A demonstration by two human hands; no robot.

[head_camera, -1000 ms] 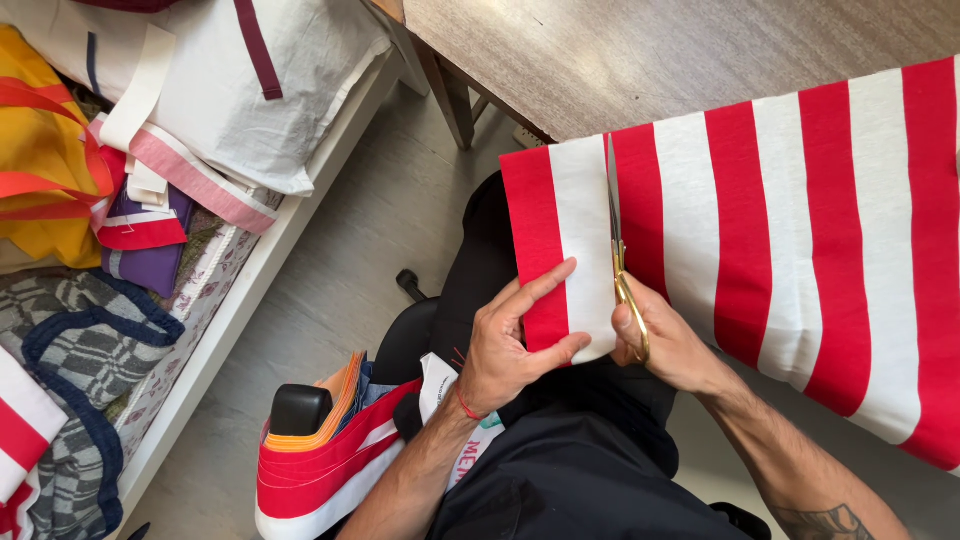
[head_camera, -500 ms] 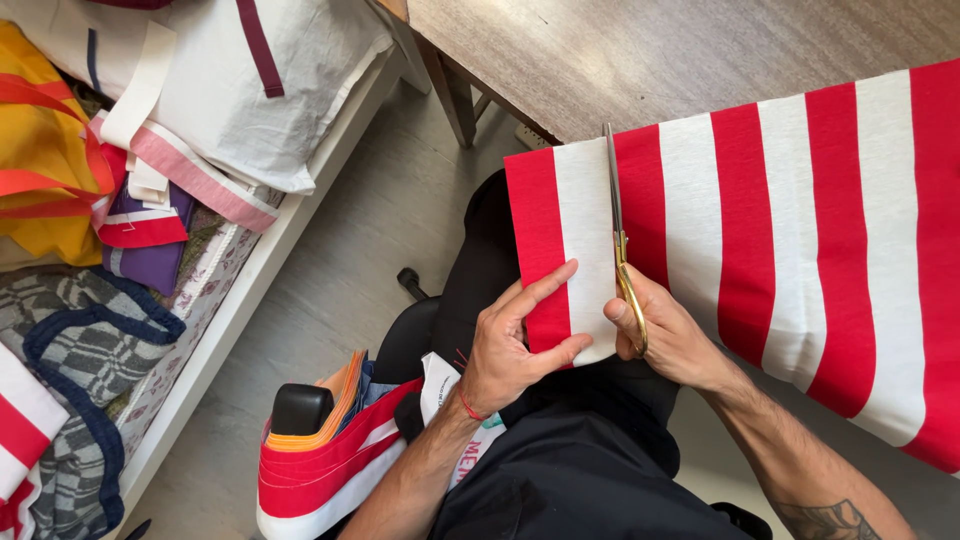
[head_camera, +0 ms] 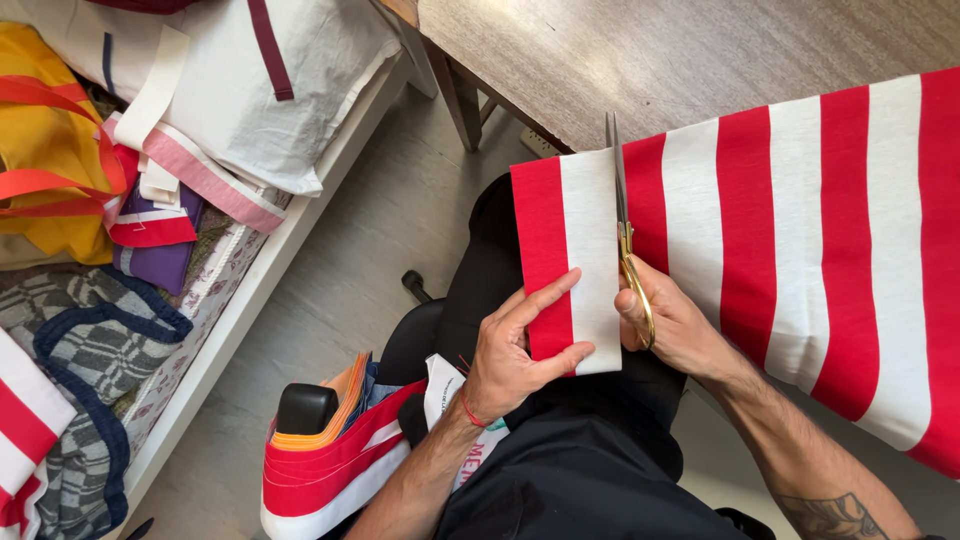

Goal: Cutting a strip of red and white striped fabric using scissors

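Note:
A red and white striped cloth (head_camera: pixel 800 240) hangs off the wooden table edge over my lap. My left hand (head_camera: pixel 515 355) pinches its cut end strip, a red and a white stripe (head_camera: pixel 565 230), at the lower corner. My right hand (head_camera: pixel 670 325) grips gold-handled scissors (head_camera: pixel 622 215). Their blades point up and away along the line between a white and a red stripe, with the tip near the cloth's top edge.
The wooden table (head_camera: pixel 640 55) fills the top right. A bed on the left holds piled fabrics, a white pillow (head_camera: pixel 250 90) and yellow cloth (head_camera: pixel 45 140). Folded red, white and orange cloth (head_camera: pixel 330 455) rests on a chair arm by my left elbow.
The scissor blades have moved farther up the stripe line toward the table edge. The left hand stays on the cut strip.

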